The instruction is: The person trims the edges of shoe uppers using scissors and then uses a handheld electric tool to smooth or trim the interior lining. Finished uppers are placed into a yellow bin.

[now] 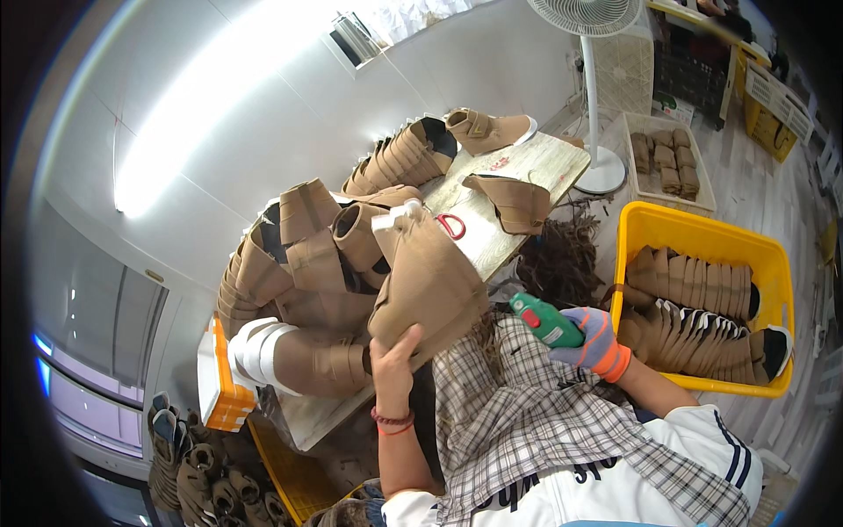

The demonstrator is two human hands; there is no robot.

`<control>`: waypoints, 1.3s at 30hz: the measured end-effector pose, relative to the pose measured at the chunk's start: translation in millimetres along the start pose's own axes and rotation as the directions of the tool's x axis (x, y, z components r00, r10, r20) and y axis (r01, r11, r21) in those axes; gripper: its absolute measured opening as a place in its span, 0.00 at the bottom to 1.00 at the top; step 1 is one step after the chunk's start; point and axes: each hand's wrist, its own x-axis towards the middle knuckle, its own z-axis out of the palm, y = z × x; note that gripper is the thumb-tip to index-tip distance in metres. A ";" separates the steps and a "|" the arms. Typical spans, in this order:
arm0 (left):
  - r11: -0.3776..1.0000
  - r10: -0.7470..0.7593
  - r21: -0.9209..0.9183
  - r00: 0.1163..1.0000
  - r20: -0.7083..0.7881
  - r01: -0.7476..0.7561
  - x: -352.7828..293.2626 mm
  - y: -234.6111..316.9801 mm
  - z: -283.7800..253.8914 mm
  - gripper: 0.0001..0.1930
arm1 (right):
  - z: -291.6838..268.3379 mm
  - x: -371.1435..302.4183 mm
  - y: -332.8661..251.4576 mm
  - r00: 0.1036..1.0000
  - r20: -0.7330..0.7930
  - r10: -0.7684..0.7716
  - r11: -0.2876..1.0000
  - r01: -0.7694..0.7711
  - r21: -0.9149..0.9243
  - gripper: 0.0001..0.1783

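Note:
A tan fabric boot upper (430, 285) is held up over the near edge of the worktable, with my left hand (393, 364) closed on its lower edge. My right hand (593, 341), in a grey and orange glove, grips a green handheld power tool (546, 321) with a red button. The tool's front end points toward the upper without touching it, and its tip is blurred. To the left, several more tan uppers (312, 263) are heaped on the table, some with white edges. Single uppers lie farther back, one of them (518, 202) near the table's right edge.
Red-handled scissors (451, 227) lie on the pale worktable (549, 162). Brown scraps (566, 259) hang or pile beside it. At right stands a yellow crate (702, 220) of stacked uppers; behind it are a white crate (654, 193) and a standing fan (590, 97). More boots (211, 474) are at lower left.

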 end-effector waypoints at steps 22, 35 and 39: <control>0.747 -0.361 -0.647 0.911 -0.201 0.153 48.2 -35.4 68.3 0.13 | 9.2 33.7 28.3 0.952 -0.005 0.306 0.947 -0.305 -0.104 0.29; 0.801 -0.336 -0.579 0.915 -0.222 0.153 -19.4 -26.8 47.7 0.11 | 43.5 45.4 -15.5 0.923 0.204 0.327 0.924 -0.358 0.136 0.30; 0.908 -0.247 -0.395 0.938 -0.242 0.137 -27.3 -27.2 58.1 0.10 | 35.2 49.7 -33.5 0.882 0.242 0.403 0.876 -0.449 0.177 0.26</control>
